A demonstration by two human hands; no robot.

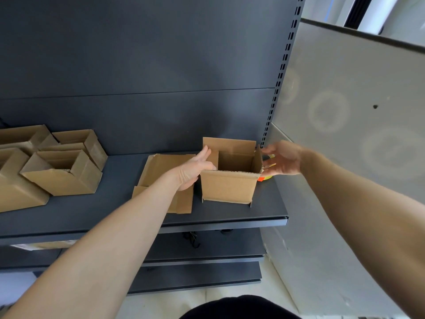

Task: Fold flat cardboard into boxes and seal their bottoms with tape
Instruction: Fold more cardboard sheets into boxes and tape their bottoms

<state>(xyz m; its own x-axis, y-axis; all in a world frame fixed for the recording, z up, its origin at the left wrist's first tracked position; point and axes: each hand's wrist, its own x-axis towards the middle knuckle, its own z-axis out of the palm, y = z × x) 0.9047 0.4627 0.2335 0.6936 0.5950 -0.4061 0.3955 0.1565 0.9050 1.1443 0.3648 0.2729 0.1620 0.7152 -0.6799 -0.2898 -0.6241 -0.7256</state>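
Both hands spread flanking open box point(230, 187); tape roll point(264, 178) mostly hidden behind box.

Both forearms are bare from the lower edge of the picture up to the wrists, with no sleeve, watch or band on either. The left hand point(194, 168) is bare, with no glove and no ring to be seen on its back. The right hand point(281, 160) is bare too; its fingers point(268, 150) are partly blurred, so small details there cannot be made out. Below both hands, at the bottom edge, a rounded patch of black clothing point(239, 307) shows, plain and unmarked.
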